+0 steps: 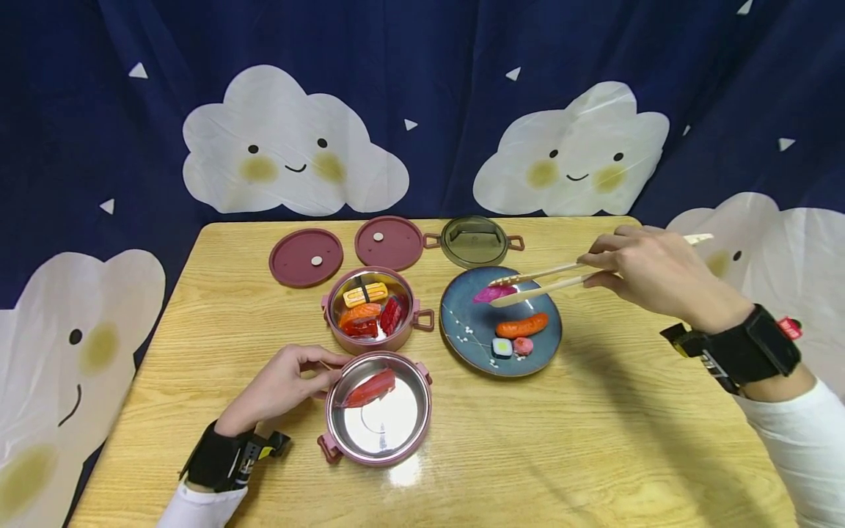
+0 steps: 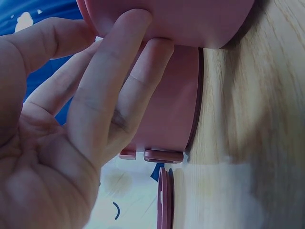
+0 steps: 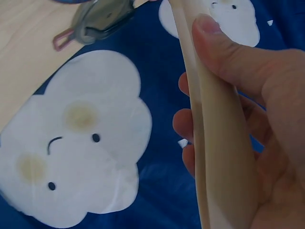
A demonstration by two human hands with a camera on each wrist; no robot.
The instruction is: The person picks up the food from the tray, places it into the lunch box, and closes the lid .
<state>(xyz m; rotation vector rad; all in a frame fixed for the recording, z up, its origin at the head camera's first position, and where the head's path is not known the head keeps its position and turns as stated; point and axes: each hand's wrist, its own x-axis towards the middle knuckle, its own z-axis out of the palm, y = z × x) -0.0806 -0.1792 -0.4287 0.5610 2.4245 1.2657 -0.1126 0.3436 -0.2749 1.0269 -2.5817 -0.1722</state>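
My right hand [image 1: 650,271] grips wooden tongs [image 1: 548,282], whose tips pinch a purple piece of toy food [image 1: 491,294] just above the blue plate [image 1: 455,334]. On that plate lie an orange sausage [image 1: 521,325], a small sushi roll [image 1: 502,347] and a pink piece [image 1: 523,345]. My left hand [image 1: 284,385] holds the left rim of the near pink steel bowl [image 1: 403,440], which contains a red tuna slice [image 1: 370,389]. Behind it a second pink bowl [image 1: 396,339] is filled with several sushi pieces. In the left wrist view my fingers [image 2: 119,95] lie against the pink bowl wall [image 2: 176,109].
Two flat pink lids [image 1: 306,257] [image 1: 388,242] and a glass lid [image 1: 474,240] with pink handles lie along the far side of the wooden table [image 1: 594,440]. A dark blue cloud-print curtain [image 1: 422,110] hangs behind and around the table.
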